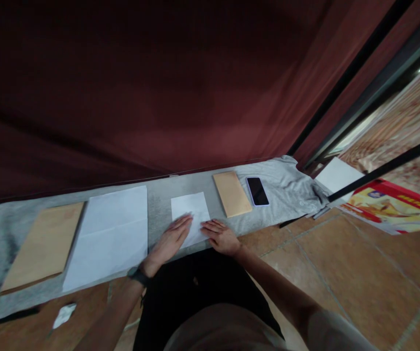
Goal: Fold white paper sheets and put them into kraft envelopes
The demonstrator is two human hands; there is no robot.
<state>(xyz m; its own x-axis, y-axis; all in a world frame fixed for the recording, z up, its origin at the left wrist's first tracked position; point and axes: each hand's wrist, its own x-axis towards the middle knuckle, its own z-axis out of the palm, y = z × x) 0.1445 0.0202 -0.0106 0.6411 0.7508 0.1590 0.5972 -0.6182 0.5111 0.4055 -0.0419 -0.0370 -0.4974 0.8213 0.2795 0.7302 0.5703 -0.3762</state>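
Observation:
A small white sheet of paper (191, 204), perhaps folded, lies in front of me on the grey cloth. My left hand (175, 235) rests on its left side, fingers stretched out and flat. On the sheet's right edge lies my right hand (221, 236), its fingers extended and pressing down. Larger white paper (112, 229) with a crease across it is to the left. Beyond that sits a stack of brown envelopes (45, 243). Just right of the small sheet is another brown envelope or stack of them (232, 193).
A phone (257, 191) with a dark screen lies on the grey cloth (286, 187) at the right. Dark red fabric (140, 97) hangs behind the bench. A red and yellow box (396, 207) stands at the far right. Crumpled white paper (64, 314) is on the tiled floor.

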